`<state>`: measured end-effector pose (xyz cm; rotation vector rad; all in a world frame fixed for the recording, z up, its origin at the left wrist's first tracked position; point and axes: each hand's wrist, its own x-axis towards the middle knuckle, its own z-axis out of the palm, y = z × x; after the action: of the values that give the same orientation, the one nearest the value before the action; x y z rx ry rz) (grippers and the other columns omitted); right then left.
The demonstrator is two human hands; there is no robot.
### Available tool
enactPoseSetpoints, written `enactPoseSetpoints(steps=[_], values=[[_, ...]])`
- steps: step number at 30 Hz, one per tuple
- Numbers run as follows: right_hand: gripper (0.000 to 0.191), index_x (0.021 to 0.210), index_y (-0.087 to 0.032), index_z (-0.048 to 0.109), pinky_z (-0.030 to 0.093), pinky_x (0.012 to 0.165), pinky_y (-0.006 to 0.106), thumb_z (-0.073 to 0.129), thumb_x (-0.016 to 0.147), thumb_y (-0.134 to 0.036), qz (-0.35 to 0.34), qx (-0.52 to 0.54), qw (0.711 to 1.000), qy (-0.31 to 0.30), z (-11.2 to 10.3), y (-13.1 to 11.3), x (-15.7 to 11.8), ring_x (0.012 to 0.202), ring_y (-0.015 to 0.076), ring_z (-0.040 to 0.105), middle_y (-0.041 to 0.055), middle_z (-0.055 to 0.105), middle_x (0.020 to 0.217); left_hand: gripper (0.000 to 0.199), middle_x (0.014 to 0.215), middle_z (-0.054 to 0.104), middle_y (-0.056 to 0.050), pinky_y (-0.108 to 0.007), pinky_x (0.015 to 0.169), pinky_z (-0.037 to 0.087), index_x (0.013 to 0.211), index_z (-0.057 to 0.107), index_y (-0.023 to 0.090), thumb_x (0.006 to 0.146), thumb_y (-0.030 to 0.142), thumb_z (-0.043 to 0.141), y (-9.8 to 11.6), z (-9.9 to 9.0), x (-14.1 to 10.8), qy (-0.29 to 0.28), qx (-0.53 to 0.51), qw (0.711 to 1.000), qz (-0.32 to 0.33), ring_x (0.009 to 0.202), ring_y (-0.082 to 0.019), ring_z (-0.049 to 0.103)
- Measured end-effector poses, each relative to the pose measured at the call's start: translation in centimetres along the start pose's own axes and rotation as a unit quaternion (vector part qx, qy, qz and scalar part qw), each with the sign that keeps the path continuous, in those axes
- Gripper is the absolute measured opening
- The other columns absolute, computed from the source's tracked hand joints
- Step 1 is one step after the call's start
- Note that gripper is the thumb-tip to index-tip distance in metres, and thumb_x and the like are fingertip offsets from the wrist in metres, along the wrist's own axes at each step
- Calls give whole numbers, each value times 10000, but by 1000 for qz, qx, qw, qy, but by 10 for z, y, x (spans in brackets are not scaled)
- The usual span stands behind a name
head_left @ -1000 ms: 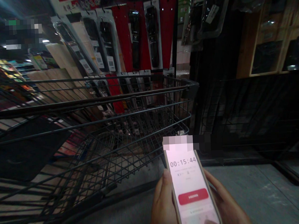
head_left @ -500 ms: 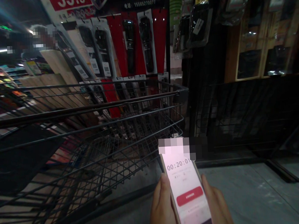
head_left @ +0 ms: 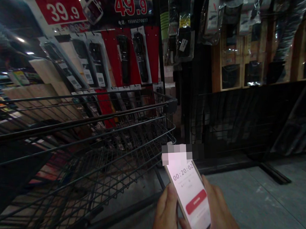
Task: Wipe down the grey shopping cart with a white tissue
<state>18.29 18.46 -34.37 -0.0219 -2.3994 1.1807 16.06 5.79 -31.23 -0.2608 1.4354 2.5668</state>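
Note:
A lit smartphone (head_left: 191, 186) is held upright and slightly tilted at the lower middle of the head view. Its screen reads 00:20:02 above a red button, and the top part is blurred out. My left hand (head_left: 166, 211) grips the phone's left edge, with fingers behind it. Along the right edge my right hand (head_left: 219, 206) is closed on the same phone. Just left of and beyond both hands stands a black wire shopping cart (head_left: 113, 144), which neither hand touches.
Packaged black flashlight-like items (head_left: 124, 59) hang on a red display board behind the cart, under a price sign (head_left: 130, 6). Bagged goods (head_left: 211, 17) hang at the upper right. A rack foot (head_left: 276, 174) juts out over the grey floor (head_left: 265, 197).
The phone's timer has gone from 00:20:01 to 00:20:02. The view has shifted, so the display and cart sit farther left and the display lower. Both hands keep hold of the phone.

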Motion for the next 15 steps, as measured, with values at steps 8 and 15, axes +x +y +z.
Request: enactPoseSetpoints(steps=[8,15], values=[[629,1256,-221,471,541,599,382,657,701,-453,-30,-84,993,79,-28,-19,38,820,299,670,110,660,1003,548,1199,667,-126,-441,1067,406,1117,674,165,790,601,612,15,37,8,-113,79,989,46,1181,-299,565],[667,1206,-191,499,538,707,390,668,650,-518,-9,-75,980,186,-59,-36,98,889,293,670,121,654,1073,523,1392,538,-82,-407,1175,245,1238,626,252,810,552,615,27,45,1,-133,135,971,144,1356,-276,404]])
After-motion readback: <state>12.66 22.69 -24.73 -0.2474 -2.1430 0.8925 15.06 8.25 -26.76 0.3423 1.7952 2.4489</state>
